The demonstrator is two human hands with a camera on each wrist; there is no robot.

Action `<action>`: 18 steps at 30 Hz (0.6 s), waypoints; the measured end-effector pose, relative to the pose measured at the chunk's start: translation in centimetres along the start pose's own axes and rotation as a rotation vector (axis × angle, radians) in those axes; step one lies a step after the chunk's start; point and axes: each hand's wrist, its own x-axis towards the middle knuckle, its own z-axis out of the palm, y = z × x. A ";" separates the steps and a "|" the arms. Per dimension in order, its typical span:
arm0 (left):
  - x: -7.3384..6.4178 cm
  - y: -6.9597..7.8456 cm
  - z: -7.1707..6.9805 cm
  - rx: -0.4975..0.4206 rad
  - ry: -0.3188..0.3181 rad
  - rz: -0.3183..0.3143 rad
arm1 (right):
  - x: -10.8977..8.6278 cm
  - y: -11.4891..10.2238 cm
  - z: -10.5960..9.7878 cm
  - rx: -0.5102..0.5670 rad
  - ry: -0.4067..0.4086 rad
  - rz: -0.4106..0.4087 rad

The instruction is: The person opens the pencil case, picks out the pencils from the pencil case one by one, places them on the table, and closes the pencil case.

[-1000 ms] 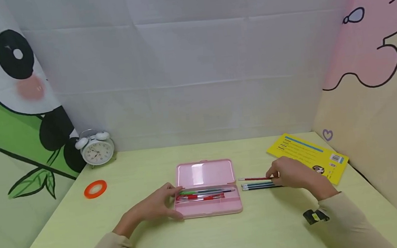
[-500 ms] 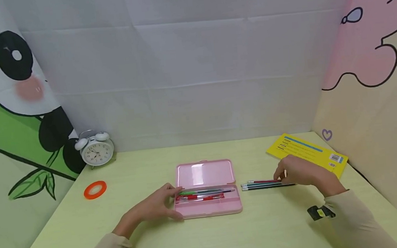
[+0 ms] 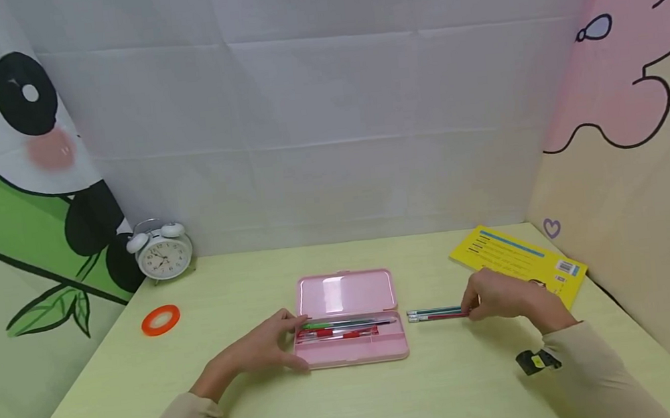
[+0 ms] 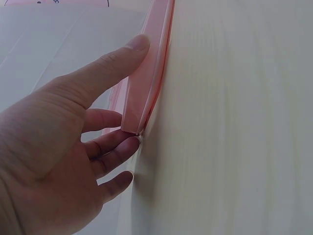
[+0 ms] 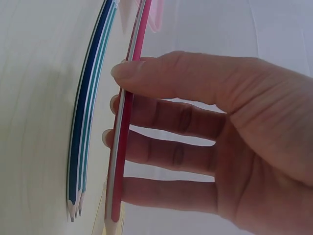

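A pink pencil case [image 3: 385,347] lies with its lid raised on the table, several pens [image 3: 347,333] inside its back compartment. My left hand [image 3: 266,345] holds the case's left end, thumb at the front side and fingertips round the corner, as the left wrist view shows. Between thumb and fingertips my right hand [image 5: 195,127] pinches a red pencil with silver stripes [image 5: 120,156], its sharpened tip pointing away from the case. Beside it, dark blue and teal striped pencils [image 5: 88,107] lie side by side on the table, right of the case.
A yellow booklet [image 3: 515,255] lies behind my right hand, near the right wall. At the back left stands a white twin-bell alarm clock [image 3: 165,255], with an orange ring [image 3: 160,320] in front of it. A white cloth [image 3: 328,135] hangs behind the table.
The red pencil first went right in my right hand, then came toward the front, now overlapping the blue and teal pencils in the head view. My left hand stays on the case.
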 end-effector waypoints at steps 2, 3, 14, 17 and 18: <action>0.0 0.0 0.0 -0.007 -0.003 -0.004 | 0.1 0.1 0.1 0.003 0.001 -0.002; 0.0 0.0 0.0 -0.009 -0.004 -0.005 | 0.2 0.2 0.2 0.003 0.003 -0.003; 0.0 -0.1 0.1 0.000 0.005 0.026 | 0.8 0.5 1.0 0.003 0.025 -0.044; 0.0 0.0 0.0 -0.009 0.004 0.027 | 0.9 0.4 1.2 -0.026 0.034 -0.051; 0.1 -0.1 0.0 -0.012 0.004 0.026 | 1.0 0.3 1.4 -0.036 0.036 -0.046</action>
